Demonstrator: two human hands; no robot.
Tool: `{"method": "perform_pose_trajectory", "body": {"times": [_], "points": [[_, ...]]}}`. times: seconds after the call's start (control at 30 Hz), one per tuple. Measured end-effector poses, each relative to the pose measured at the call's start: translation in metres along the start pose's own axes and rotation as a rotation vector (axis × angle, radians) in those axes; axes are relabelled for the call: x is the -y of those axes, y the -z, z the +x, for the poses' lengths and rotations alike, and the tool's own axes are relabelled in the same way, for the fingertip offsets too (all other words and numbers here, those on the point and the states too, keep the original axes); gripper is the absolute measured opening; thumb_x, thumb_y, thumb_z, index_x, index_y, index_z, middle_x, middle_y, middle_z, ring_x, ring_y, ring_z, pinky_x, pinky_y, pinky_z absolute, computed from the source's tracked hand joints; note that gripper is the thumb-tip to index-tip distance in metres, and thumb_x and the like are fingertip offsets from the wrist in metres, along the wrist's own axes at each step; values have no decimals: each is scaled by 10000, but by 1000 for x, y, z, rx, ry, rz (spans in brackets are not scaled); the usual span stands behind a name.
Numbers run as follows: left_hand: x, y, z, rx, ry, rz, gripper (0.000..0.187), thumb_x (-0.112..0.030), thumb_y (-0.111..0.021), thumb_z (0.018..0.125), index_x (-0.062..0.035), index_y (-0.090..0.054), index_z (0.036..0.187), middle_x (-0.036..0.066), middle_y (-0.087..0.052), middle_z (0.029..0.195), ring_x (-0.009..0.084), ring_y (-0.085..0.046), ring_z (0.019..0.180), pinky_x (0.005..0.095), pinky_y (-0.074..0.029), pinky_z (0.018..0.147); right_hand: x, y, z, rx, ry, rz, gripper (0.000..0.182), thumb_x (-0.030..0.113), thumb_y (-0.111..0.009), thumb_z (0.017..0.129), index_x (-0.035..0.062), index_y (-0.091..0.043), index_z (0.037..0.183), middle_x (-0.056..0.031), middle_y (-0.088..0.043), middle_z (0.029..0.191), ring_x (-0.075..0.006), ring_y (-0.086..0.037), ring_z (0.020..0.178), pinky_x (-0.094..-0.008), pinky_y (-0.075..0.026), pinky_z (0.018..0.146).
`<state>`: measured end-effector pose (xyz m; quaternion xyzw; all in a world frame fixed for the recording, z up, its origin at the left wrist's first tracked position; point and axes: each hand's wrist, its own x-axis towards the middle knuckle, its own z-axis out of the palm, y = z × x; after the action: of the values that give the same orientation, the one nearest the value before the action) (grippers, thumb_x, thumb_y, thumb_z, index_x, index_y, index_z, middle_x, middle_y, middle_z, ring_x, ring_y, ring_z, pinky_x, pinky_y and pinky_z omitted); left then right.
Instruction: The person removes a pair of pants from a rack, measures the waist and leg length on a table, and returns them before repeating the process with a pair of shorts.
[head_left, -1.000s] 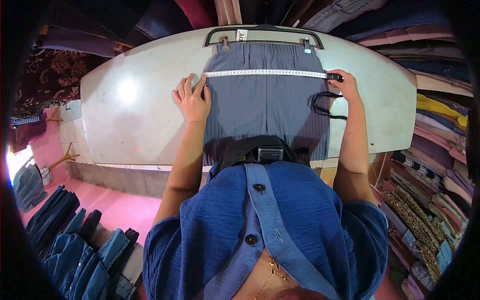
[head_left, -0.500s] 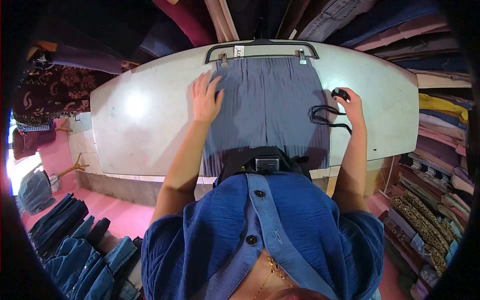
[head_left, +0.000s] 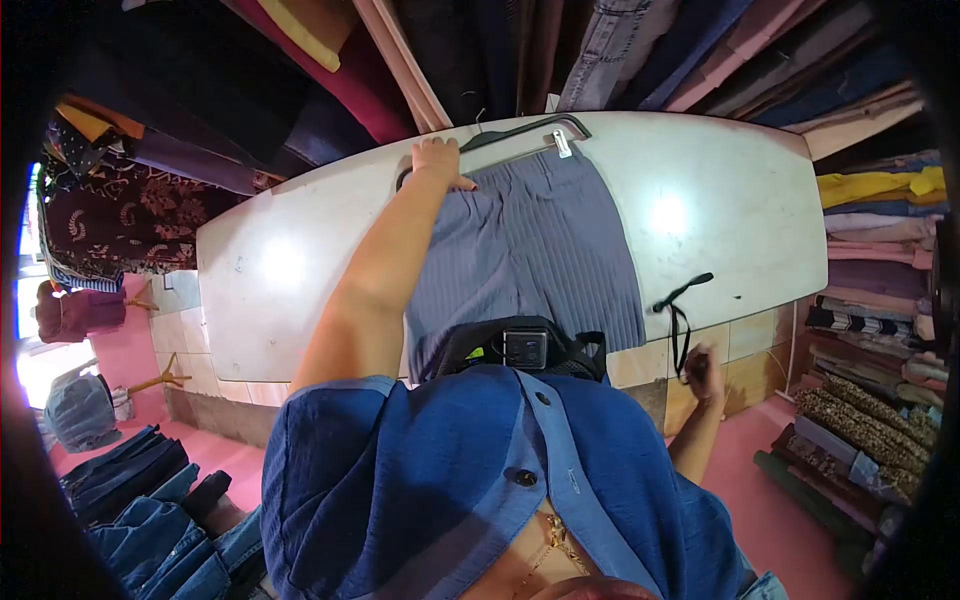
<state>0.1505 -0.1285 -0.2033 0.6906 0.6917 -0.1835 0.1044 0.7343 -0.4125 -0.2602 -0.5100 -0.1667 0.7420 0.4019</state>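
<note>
Grey pleated pants [head_left: 525,235] with a gathered waist lie on the white table, their lower end hidden by my body. They are attached to a black clip hanger [head_left: 525,128]; its right metal clip shows at the waistband. My left hand [head_left: 437,160] is closed around the hanger's left end, covering the clip there, with the thumb by the waistband. Low on the right, beyond the table's near edge, my right hand [head_left: 706,373] is blurred and closed on a black cord [head_left: 675,318]. Part of the cord lies over the table edge.
The white table [head_left: 735,205] has a rounded outline. Hanging clothes [head_left: 400,70] line its far side. Folded clothes [head_left: 865,255] are stacked at the right, and folded jeans [head_left: 160,540] lie at lower left. A small camera [head_left: 525,348] is strapped to my front.
My left hand has moved up from the pants to the hanger, which now sits tilted with the pants. My right hand has drawn back toward me, off the table, trailing the cord.
</note>
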Motion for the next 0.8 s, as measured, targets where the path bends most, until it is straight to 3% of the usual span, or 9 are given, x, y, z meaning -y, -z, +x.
{"method": "perform_pose_trajectory", "body": {"times": [0.03, 0.13, 0.23, 0.27, 0.37, 0.47, 0.63, 0.73, 0.8], "points": [[5, -2, -4, -8, -3, 8, 872, -624, -761, 566, -35, -541, 1171, 150, -553, 1240, 294, -504, 1173, 474, -409, 941, -18, 1, -4, -240, -187, -177, 304, 403, -530, 903, 104, -582, 925, -26, -567, 750, -162, -570, 673, -257, -453, 583], [35, -31, -2, 81, -293, -189, 561, -553, -624, 784, -30, -639, 986, 205, -648, 967, 343, -621, 896, 394, -481, 802, -75, -28, 11, -215, -253, -441, 473, 342, -610, 855, 71, -456, 1210, -72, -616, 733, -155, -555, 544, -277, -432, 459], [42, -6, -32, 101, -411, -582, 431, -436, -522, 884, -36, -660, 964, 216, -639, 971, 342, -609, 938, 425, -462, 819, -85, -87, 26, -101, -312, -580, 697, 269, -661, 825, 59, -257, 1353, -145, -649, 786, -151, -554, 516, -283, -440, 453], [42, 9, -44, -147, -565, -465, 362, -331, -472, 933, -18, -647, 882, 204, -639, 820, 295, -648, 766, 406, -484, 706, -98, -93, 37, -55, -251, -558, 666, 267, -664, 824, 48, -295, 1334, -139, -650, 786, -151, -553, 512, -269, -433, 448], [30, 74, -86, -104, -367, -679, 361, -328, -497, 927, -11, -623, 809, 149, -607, 650, 229, -624, 549, 363, -485, 563, -97, -134, 43, 14, -214, -539, 444, 270, -658, 830, 17, -504, 1161, -95, -646, 739, -127, -528, 484, -238, -396, 428], [29, 118, -106, -329, -385, -778, 347, -323, -530, 912, -13, -604, 774, 113, -567, 566, 186, -567, 427, 328, -454, 465, -79, -133, 40, 123, -441, -418, 267, 332, -650, 825, 83, -629, 731, -9, -534, 573, -113, -445, 436, -240, -313, 397], [40, 177, -133, -857, -565, -696, 291, -279, -537, 921, -12, -638, 864, 26, -522, 595, 99, -494, 510, 255, -396, 488, 62, -107, -14, -334, 247, -565, 348, 415, -628, 806, 103, -585, 953, -28, -588, 777, -101, -511, 652, -273, -411, 546], [55, 205, -156, -794, -422, -1119, 267, -305, -509, 945, -82, -644, 890, -82, -421, 599, 28, -338, 462, 194, -250, 434, 181, -147, -23, -569, 853, -384, 292, 297, -633, 825, 65, -595, 998, -38, -570, 868, -133, -540, 802, -267, -437, 663], [55, 224, -194, -887, -452, -1217, 239, -193, -527, 921, 0, -626, 818, -6, -526, 612, 79, -467, 542, 238, -378, 500, 254, -162, -16, -576, 1178, -458, 449, 208, -577, 871, -35, -491, 1238, -105, -628, 994, -191, -580, 914, -301, -444, 829]]}}
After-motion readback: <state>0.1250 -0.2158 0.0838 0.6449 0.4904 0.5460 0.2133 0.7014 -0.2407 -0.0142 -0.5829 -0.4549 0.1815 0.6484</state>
